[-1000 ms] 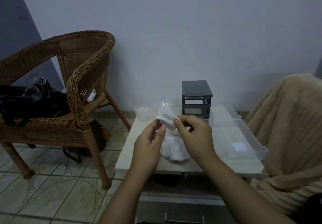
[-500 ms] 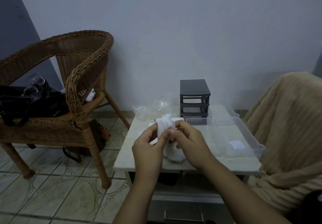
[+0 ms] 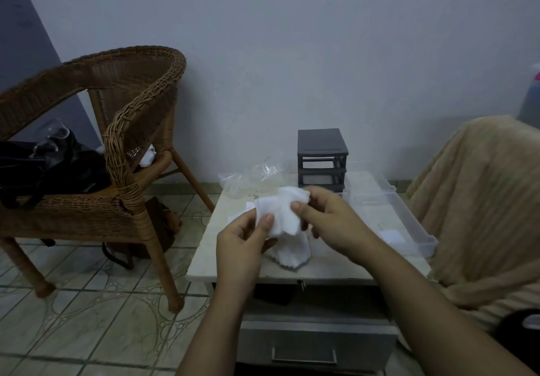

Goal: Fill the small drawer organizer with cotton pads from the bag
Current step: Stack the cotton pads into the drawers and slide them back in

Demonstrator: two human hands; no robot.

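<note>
Above the small table (image 3: 321, 267) both my hands hold one stack of white cotton pads (image 3: 280, 212). My left hand (image 3: 245, 241) pinches its near left side, my right hand (image 3: 330, 223) grips its right end. Below them a second pile of cotton pads (image 3: 292, 254) lies on the tabletop. The clear plastic bag (image 3: 251, 176) lies crumpled at the table's far left. The small dark grey drawer organizer (image 3: 322, 159) stands at the far edge, its drawer slots facing me. A clear drawer (image 3: 409, 223) lies on the table's right side.
A wicker chair (image 3: 117, 141) with a black bag (image 3: 43, 168) on its seat stands to the left on the tiled floor. A chair under a beige blanket (image 3: 482, 200) crowds the table's right edge. The wall rises close behind the organizer.
The cotton pad stack has come free of the bag, which now lies on the table. My hands have lowered and turned the stack more flat, the right hand shifting to its right end.
</note>
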